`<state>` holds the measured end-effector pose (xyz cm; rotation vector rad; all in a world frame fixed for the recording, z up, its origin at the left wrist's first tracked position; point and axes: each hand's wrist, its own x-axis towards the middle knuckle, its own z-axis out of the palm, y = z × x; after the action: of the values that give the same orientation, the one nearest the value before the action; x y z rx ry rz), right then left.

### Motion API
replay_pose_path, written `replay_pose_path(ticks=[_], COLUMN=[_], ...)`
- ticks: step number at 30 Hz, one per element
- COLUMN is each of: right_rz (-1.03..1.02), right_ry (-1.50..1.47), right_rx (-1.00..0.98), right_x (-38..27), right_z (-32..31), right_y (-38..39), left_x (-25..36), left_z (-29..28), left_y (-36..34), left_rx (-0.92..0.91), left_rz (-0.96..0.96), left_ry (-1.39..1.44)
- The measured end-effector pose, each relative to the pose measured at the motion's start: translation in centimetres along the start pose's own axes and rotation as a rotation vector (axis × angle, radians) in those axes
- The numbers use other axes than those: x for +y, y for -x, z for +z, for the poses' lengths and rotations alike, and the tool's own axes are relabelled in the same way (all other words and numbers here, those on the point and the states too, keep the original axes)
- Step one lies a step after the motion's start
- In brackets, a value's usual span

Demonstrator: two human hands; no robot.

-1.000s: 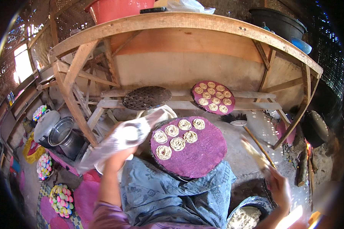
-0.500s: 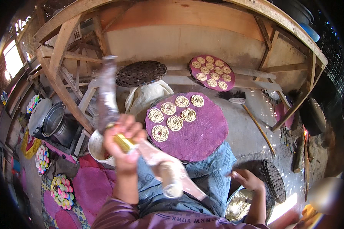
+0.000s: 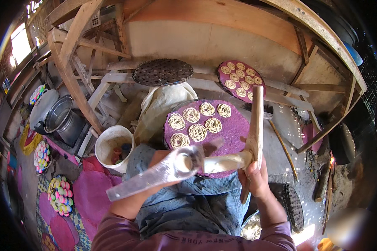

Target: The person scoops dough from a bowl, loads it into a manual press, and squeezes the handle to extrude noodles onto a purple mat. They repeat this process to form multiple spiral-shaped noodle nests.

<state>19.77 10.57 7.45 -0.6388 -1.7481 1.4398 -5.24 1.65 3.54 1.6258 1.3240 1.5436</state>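
My left hand [image 3: 158, 157], mostly hidden, holds the two-handled barrel part of a hand press [image 3: 148, 175] above my lap, its round opening turned up and to the right. My right hand [image 3: 257, 180] grips the wooden plunger part [image 3: 228, 162] by its crossbar. The plunger's round end points left toward the barrel; whether it has entered cannot be told. Behind and below them, a round purple-covered tray [image 3: 234, 138] carries several coiled nests of pale noodle-like dough [image 3: 197, 132] along its far and left side.
A second purple tray [image 3: 222, 79] with coiled nests leans farther back. Left are a white bucket [image 3: 102, 146], metal pots [image 3: 71, 129] and purple cloths [image 3: 90, 192]. A pot of pale dough [image 3: 251, 228] sits by my right leg. A fire [image 3: 332, 160] burns at the right.
My right hand has left the dough pot and taken hold of the plunger, lifting it off my lap. The barrel has swung from upright to tilted, nearer the plunger.
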Motion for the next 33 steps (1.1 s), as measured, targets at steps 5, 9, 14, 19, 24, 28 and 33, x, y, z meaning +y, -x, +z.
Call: replay_pose_path(ticks=[5,9,14,19,24,28,33], right_rz=[-0.320,-0.173,0.013,0.467,0.861,0.868,0.896], right_ry=[0.635,0.663,0.654,0.244,-0.369,-0.687,-0.419], right_rx=[-0.251,-0.562,-0.635,-0.847,-1.146,-1.051,-0.936], right_x=[-3.9,-4.9,-3.7,-2.1,2.2,4.3,0.7], right_z=[0.3,0.2,2.7,1.2,-1.5,-1.9,-4.2], right_y=[-2.0,-2.2,-1.0,-1.2,0.0,1.0,-3.3], left_x=[-0.8,-1.2,-3.3,-4.5,-0.8,2.8,1.1], left_z=[1.8,2.2,4.7,4.6,-1.6,-3.8,-4.8], left_y=[0.1,0.5,4.7,6.7,3.5,-2.4,-12.8], left_rx=[-0.376,-0.951,-0.881,-0.713,-0.631,0.023,-0.219], left_rz=[-0.211,-0.203,-0.253,-0.265,-0.041,-0.097,-0.015], left_ry=[-0.054,-0.061,0.197,0.465,0.039,1.158,1.427])
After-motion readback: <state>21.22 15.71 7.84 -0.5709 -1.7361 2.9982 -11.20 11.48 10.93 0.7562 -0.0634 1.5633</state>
